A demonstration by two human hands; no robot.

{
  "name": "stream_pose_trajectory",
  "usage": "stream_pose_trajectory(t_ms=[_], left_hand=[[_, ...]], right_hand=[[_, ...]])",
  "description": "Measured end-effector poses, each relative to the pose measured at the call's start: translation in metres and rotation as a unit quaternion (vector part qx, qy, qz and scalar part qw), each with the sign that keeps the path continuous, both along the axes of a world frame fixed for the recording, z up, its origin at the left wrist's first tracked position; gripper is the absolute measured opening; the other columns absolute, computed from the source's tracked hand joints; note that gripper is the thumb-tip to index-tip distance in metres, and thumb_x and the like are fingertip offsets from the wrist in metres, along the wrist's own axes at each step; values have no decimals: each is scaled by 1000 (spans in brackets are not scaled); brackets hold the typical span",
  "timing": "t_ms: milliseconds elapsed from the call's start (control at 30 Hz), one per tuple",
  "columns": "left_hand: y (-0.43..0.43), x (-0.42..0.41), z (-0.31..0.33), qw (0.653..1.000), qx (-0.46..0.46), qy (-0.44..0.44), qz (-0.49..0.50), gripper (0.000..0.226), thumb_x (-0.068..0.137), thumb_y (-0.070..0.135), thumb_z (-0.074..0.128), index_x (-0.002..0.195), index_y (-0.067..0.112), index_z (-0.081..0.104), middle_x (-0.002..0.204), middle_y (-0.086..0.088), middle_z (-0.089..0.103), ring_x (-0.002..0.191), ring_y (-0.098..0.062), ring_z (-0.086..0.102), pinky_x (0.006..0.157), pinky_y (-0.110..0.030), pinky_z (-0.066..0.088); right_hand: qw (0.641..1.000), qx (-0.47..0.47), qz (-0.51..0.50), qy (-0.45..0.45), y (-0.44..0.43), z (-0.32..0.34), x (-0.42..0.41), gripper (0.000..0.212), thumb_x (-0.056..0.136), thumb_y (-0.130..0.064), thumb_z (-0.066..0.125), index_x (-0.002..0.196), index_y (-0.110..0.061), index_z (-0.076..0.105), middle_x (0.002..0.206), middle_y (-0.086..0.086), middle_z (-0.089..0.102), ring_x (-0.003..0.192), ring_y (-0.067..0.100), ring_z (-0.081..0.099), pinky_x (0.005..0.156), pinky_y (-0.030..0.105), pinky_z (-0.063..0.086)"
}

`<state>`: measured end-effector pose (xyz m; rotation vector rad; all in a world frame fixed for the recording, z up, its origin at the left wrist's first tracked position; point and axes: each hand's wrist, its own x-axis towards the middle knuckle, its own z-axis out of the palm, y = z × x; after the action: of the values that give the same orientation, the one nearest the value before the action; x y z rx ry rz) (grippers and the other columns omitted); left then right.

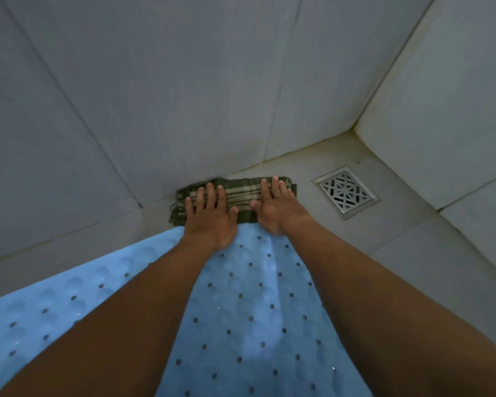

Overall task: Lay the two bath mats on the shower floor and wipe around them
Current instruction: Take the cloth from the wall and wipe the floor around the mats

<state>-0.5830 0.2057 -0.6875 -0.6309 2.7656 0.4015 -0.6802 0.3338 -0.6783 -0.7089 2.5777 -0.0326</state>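
Note:
A light blue bath mat with rows of small round holes lies flat on the shower floor under my forearms. Just beyond its far edge, against the base of the tiled wall, lies a folded dark green cloth with pale stripes. My left hand presses flat on the cloth's left half, fingers spread. My right hand presses flat on its right half. Only one mat is in view.
A square metal drain grate sits in the floor to the right of the cloth. Grey tiled walls meet in a corner at the upper right. Bare floor tiles run along the mat's right side.

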Motion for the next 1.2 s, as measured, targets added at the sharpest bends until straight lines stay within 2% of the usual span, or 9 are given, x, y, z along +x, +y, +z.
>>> stream_pose_trajectory(t_ms=[200, 467, 600, 733, 867, 967, 1067, 1133, 1200], left_hand=[[11, -43, 4, 996, -11, -14, -86, 67, 102, 44, 20, 159, 18, -5, 166, -6, -13, 153, -25, -11, 122, -49, -9], [23, -68, 17, 976, -9, -42, -212, 72, 100, 49, 25, 159, 21, -6, 165, -4, -16, 152, -23, -14, 122, -48, -9], [58, -70, 22, 958, -3, -47, -282, 75, 100, 53, 27, 159, 22, -7, 165, -3, -18, 152, -23, -16, 122, -47, -9], [101, -66, 15, 950, -9, -42, -309, 77, 99, 58, 21, 158, 20, -12, 164, -5, -22, 151, -26, -20, 121, -51, -10], [124, -64, 8, 955, -11, -27, -294, 79, 98, 59, 19, 157, 18, -15, 162, -9, -25, 148, -32, -25, 120, -54, -13], [134, -65, 4, 966, 7, -5, -258, 76, 98, 62, 16, 157, 22, -12, 164, -7, -22, 149, -30, -22, 120, -52, -15], [148, -67, -4, 975, -22, 32, -218, 70, 100, 57, 11, 158, 22, -10, 165, -11, -17, 151, -32, -17, 121, -52, -11], [156, -66, -5, 981, -26, 20, -193, 71, 100, 56, 11, 157, 20, -13, 164, -13, -20, 150, -33, -20, 120, -52, -13], [161, -67, -3, 986, -22, 5, -167, 74, 100, 56, 13, 155, 17, -17, 162, -14, -23, 149, -34, -23, 120, -50, -15]], right_hand=[[998, 38, -44, 7, 32, -7, 6, 74, 104, -49, 21, 157, -10, -11, 161, 22, -22, 149, 36, -19, 120, 46, -8], [989, 17, -145, -11, 59, 3, 23, 72, 105, -50, 15, 155, -9, -16, 160, 19, -24, 150, 33, -19, 120, 43, -8], [979, 25, -200, -24, 98, 9, 35, 74, 104, -52, 17, 156, -10, -15, 161, 18, -24, 150, 32, -18, 121, 42, -7], [977, 13, -212, -16, 145, 15, 46, 73, 105, -50, 18, 156, -10, -13, 161, 19, -22, 150, 32, -18, 120, 41, -7], [988, 11, -157, 10, 177, 13, 37, 72, 105, -49, 19, 157, -8, -9, 162, 22, -15, 151, 31, -15, 121, 39, -7], [990, 13, -135, 30, 191, 12, 21, 71, 105, -49, 19, 157, -7, -5, 163, 22, -11, 152, 31, -12, 121, 39, -5], [992, -7, -114, 48, 198, 15, 0, 69, 102, -44, 23, 155, -2, 10, 163, 24, -1, 152, 33, -3, 124, 42, 3], [990, -36, -118, 67, 194, 13, -9, 62, 100, -40, 25, 148, 0, 22, 162, 27, 6, 152, 36, 4, 124, 46, 8], [985, -53, -130, 97, 190, 6, -10, 62, 100, -40, 22, 147, 1, 24, 162, 28, 8, 151, 37, 6, 124, 47, 9]])
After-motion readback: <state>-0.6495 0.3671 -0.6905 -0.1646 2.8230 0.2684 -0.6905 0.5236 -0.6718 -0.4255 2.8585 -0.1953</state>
